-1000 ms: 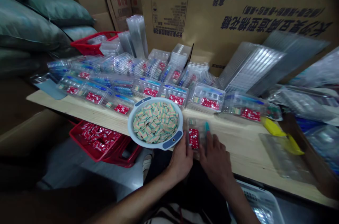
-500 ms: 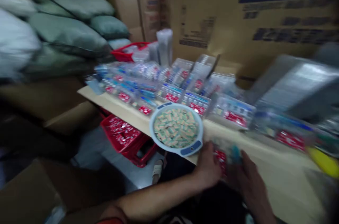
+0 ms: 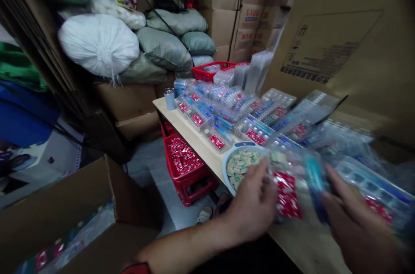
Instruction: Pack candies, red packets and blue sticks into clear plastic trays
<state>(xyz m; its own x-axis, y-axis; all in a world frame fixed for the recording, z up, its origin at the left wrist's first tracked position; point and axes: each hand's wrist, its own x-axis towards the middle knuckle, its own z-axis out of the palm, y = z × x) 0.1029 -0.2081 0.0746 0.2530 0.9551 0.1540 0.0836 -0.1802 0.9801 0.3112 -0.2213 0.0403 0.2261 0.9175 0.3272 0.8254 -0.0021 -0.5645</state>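
Between my two hands is a clear plastic case (image 3: 300,185) with a red-and-white packet, a blue item and small pale pieces inside. My left hand (image 3: 254,202) grips its left side, fingers bent over the edge. On the other side, my right hand (image 3: 353,218) holds the case near the blue item; motion blurs it. Just behind the left hand stands a light-blue bowl (image 3: 228,179) full of small green-and-cream pieces (image 3: 241,164), partly covered by the hand and case. Several similar filled clear cases (image 3: 197,114) lie in rows beyond the bowl.
The wooden table (image 3: 207,153) runs away to the left, with a small light-blue container (image 3: 169,99) at its corner. Below stands a red crate (image 3: 181,166) of red packets. An open carton (image 3: 110,192) is at lower left; sacks (image 3: 100,45) and stacked boxes (image 3: 223,27) rise behind.
The view has swung left, bringing the open carton and white sack into sight. Both hands have lifted the clear case from low by the table edge to beside the bowl.
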